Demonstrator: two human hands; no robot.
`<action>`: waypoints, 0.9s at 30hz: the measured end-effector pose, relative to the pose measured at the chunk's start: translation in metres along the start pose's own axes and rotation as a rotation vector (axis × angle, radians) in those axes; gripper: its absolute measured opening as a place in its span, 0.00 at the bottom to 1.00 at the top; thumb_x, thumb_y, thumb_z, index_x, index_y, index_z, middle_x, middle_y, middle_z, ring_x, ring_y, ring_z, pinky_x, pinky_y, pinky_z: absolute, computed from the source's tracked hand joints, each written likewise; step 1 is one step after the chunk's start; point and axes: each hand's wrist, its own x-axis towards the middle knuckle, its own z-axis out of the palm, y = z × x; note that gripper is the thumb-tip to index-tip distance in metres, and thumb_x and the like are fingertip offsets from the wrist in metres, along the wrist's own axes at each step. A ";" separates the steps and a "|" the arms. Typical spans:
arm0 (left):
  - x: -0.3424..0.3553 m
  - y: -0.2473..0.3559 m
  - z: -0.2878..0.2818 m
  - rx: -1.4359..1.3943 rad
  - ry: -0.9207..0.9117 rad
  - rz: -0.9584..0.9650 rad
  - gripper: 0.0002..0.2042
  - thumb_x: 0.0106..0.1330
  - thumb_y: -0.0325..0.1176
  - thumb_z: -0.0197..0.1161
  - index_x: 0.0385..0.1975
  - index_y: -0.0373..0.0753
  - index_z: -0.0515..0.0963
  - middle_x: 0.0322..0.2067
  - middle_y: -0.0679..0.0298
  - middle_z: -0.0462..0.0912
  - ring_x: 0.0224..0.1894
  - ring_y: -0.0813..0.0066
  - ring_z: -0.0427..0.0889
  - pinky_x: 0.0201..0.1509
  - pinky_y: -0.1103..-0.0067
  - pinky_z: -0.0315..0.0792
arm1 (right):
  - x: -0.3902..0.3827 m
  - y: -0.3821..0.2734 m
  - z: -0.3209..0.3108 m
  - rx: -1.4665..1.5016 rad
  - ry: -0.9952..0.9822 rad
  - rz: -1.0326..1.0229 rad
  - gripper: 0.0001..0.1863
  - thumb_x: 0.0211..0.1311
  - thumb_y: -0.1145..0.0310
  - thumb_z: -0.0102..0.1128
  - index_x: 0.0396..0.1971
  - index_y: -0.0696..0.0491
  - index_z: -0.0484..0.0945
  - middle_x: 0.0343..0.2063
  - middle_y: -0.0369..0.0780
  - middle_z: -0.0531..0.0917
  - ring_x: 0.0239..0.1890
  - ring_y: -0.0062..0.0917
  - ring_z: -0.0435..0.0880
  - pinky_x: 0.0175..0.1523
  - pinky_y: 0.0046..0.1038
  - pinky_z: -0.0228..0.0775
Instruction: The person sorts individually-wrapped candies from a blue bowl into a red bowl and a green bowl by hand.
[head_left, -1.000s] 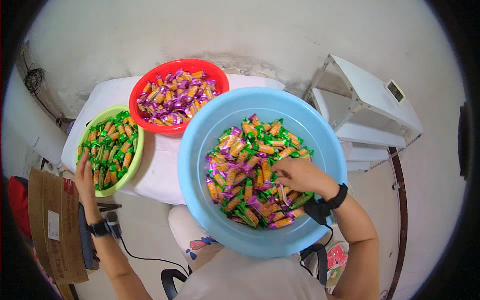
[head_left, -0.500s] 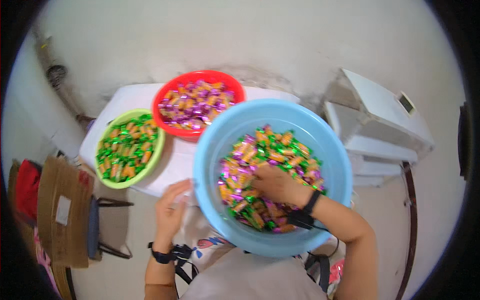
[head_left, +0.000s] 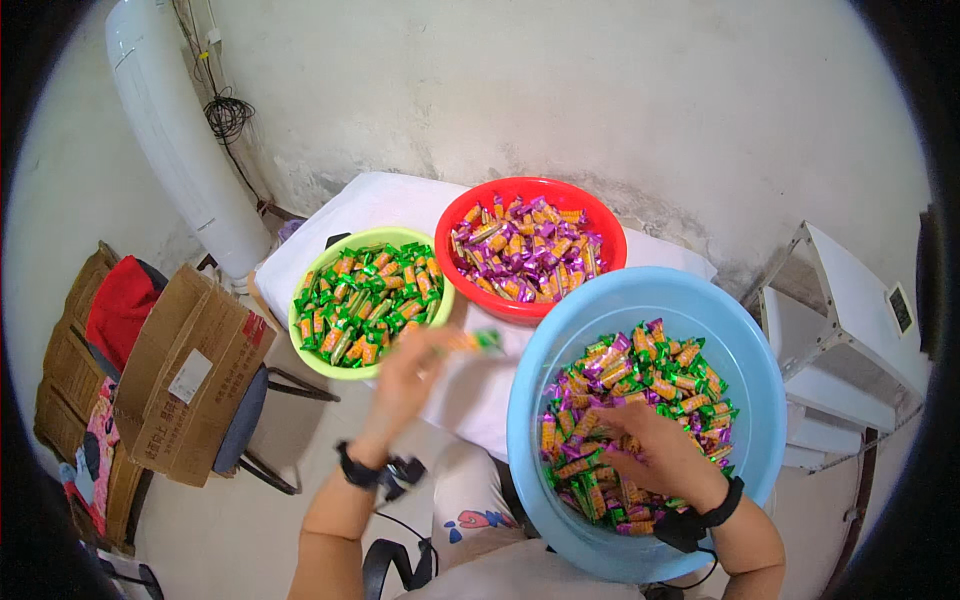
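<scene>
A large light blue basin (head_left: 548, 330) holds a mix of green-ended and purple-ended wrapped candies. My right hand (head_left: 660, 455) is inside it, fingers and thumb apart over the candies; its fingertips are partly lost among them. My left hand (head_left: 405, 375), slightly blurred, pinches a green-wrapped candy (head_left: 485, 341) by the near right side of the light green bowl (head_left: 447, 302). Green-wrapped candies (head_left: 370, 305) fill that bowl. Behind the basin, a red bowl (head_left: 612, 232) contains purple-wrapped candies (head_left: 525, 250).
The bowls stand on a white-covered table (head_left: 345, 205) against a stained wall. Left of it are a cardboard box (head_left: 190, 375) on a chair (head_left: 245, 425), red cloth (head_left: 122, 308) and a tall white appliance (head_left: 180, 140). White shelving (head_left: 830, 350) stands at right.
My view has shifted, so the bowls and basin appear farther right and lower. My left hand has gone from beside the basin's rim to near the green bowl, a candy showing in its fingers.
</scene>
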 end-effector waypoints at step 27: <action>0.017 -0.049 -0.035 -0.227 0.058 -0.301 0.16 0.66 0.30 0.51 0.52 0.34 0.71 0.46 0.61 0.75 0.48 0.74 0.73 0.54 0.80 0.65 | -0.065 0.085 -0.019 -0.323 -0.111 0.392 0.15 0.52 0.69 0.59 0.41 0.54 0.75 0.30 0.43 0.77 0.34 0.36 0.78 0.37 0.34 0.71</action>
